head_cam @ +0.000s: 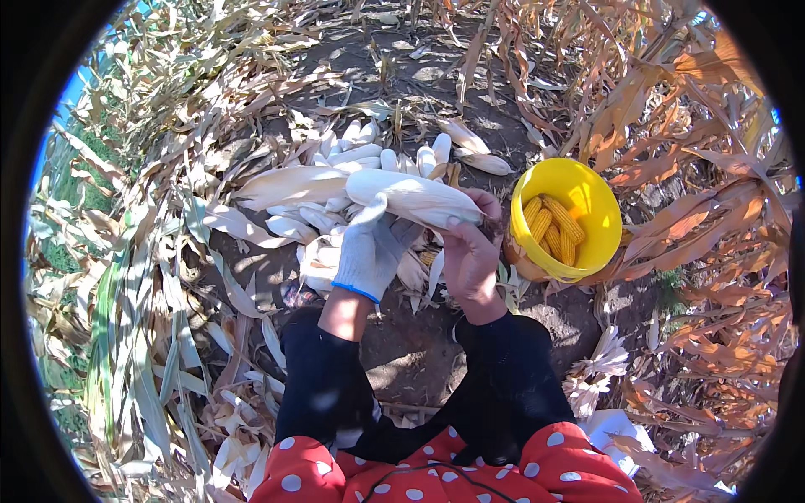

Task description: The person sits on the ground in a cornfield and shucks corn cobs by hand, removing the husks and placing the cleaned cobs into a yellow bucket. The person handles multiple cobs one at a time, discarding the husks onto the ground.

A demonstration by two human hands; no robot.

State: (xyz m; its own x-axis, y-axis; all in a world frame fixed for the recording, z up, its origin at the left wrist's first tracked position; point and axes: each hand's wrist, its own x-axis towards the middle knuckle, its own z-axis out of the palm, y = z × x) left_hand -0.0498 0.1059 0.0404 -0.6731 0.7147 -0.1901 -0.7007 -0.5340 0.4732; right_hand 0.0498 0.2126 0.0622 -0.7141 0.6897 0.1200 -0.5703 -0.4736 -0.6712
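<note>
An ear of corn in its pale husk [418,196] lies level across both hands, above a heap of other ears. My left hand [372,242], in a white knit glove with a blue cuff edge, grips it from below at its left part. Bare, my right hand [470,251] pinches the right end, where brown silk shows, with the thumb on the husk and fingers behind. A loose husk leaf [292,185] stretches left from the ear. Beneath, the heap of husked-over ears [355,154] rests on the soil, partly hidden by my hands.
To the right stands a yellow bucket [600,232] holding several bare yellow corn cobs [558,229]. Dry corn stalks [704,207] crowd the right side. Cut stalks and leaves [157,314] lie along the left. A white crumpled item [619,434] sits at lower right.
</note>
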